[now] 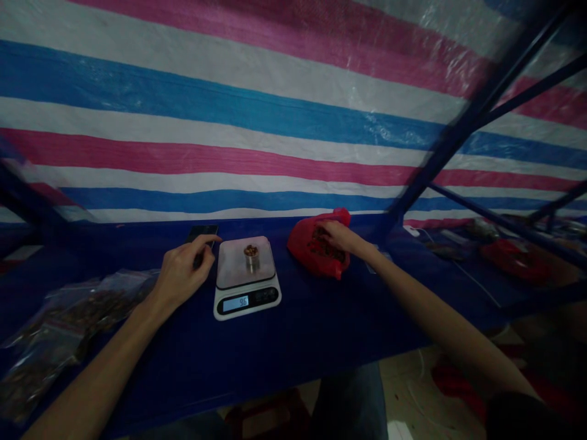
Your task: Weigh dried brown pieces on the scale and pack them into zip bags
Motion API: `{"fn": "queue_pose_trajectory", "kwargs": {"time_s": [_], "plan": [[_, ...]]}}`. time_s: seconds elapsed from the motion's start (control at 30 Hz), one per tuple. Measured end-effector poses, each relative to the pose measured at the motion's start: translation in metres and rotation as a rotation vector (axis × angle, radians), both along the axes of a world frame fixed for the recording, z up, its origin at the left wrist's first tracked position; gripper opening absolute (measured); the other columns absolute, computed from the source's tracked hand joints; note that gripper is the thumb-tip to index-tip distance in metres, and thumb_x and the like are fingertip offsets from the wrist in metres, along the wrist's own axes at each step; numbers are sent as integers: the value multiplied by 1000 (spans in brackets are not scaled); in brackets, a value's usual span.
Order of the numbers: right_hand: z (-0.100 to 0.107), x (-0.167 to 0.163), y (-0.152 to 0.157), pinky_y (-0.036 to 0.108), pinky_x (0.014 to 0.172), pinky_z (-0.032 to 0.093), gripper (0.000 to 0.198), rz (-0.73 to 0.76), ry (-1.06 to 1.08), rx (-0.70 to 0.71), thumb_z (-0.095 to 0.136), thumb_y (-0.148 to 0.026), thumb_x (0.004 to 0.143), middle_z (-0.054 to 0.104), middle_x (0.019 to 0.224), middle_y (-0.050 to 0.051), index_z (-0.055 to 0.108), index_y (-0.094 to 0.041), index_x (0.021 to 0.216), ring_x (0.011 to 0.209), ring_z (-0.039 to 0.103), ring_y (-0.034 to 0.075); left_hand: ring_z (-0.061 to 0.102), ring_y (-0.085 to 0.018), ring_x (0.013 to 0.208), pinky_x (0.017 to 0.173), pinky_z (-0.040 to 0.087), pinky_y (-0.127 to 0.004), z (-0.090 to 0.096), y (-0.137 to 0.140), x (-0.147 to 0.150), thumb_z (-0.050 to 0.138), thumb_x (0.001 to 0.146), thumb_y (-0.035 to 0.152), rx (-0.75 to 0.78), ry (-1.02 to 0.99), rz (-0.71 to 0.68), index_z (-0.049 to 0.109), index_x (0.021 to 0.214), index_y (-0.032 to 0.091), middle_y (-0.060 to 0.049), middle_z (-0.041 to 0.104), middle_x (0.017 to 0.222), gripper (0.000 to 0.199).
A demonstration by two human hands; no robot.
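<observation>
A white kitchen scale [247,296] reads 9.6 on its lit display. On its metal plate stands a small metal cup [252,261] heaped with small brown pieces. Close to the scale's left edge is my left hand [183,272], its fingers curled round something dark I cannot make out. A dark flat object [202,231] lies just behind that hand. To the right of the scale sits an open red plastic bag [305,241] holding many small brown pieces. My right hand [337,235] reaches into it, its fingertips hidden among the pieces.
Clear zip bags [92,305] of brown pieces lie left on the blue tabletop [293,348]. A blue metal frame post [440,143] rises at right. Beyond it are another red bag [516,260] and a white cable [477,281]. Striped sheeting [229,122] hangs behind.
</observation>
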State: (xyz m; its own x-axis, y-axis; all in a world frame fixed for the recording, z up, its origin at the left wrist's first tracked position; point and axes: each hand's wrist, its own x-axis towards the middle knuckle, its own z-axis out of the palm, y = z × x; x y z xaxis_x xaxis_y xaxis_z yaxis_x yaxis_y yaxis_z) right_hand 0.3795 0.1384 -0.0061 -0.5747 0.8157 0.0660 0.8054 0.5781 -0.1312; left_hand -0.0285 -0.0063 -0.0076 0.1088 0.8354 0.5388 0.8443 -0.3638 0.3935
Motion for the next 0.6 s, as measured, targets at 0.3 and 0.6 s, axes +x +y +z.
{"fn": "queue_pose_trajectory", "kwargs": {"time_s": [0.3, 0.6], "plan": [[5, -14, 3, 33, 81, 49, 26, 13, 1, 16, 59, -5, 83, 75, 104, 15, 71, -12, 106, 92, 69, 24, 64, -14, 62, 62, 47, -24, -1, -1, -2, 48, 96, 30, -22, 7, -1, 65, 119, 21, 2, 68, 72, 31], [39, -8, -4, 34, 82, 49, 30, 64, 160, 37, 53, -1, 80, 77, 94, 11, 77, -13, 93, 88, 69, 23, 63, -14, 61, 61, 46, -24, 4, -3, 0, 47, 96, 28, 6, 5, -5, 66, 118, 21, 1, 68, 72, 30]]}}
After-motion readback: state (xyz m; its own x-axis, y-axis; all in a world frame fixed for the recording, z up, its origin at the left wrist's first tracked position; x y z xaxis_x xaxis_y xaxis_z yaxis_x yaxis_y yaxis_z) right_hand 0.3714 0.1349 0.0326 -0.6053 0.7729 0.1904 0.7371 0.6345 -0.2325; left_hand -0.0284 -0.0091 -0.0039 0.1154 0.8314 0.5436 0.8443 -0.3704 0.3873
